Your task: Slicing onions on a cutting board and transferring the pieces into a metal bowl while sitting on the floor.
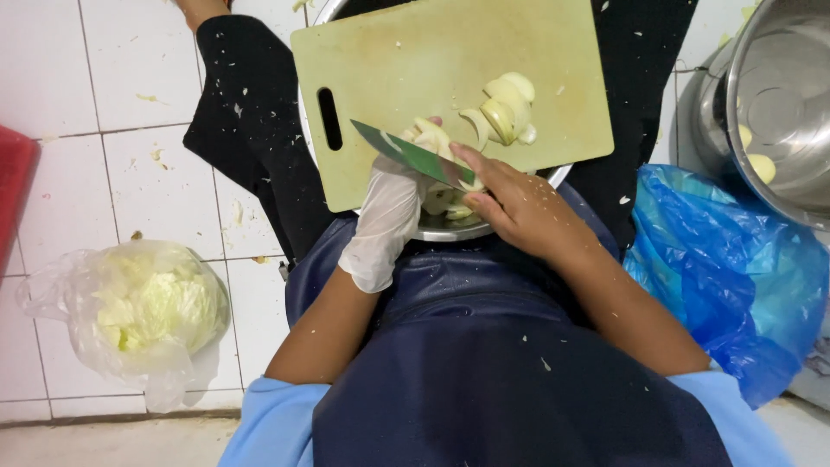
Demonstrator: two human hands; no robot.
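Hands busy, we grip the green knife in our right while our gloved left pins cabbage at the near edge of the cutting board, several pale slices already cut, a bagged cabbage untouched on the floor.

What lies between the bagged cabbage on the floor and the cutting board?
In the head view, between the bagged cabbage and the cutting board lie white floor tiles with small scraps, then a black-clad leg.
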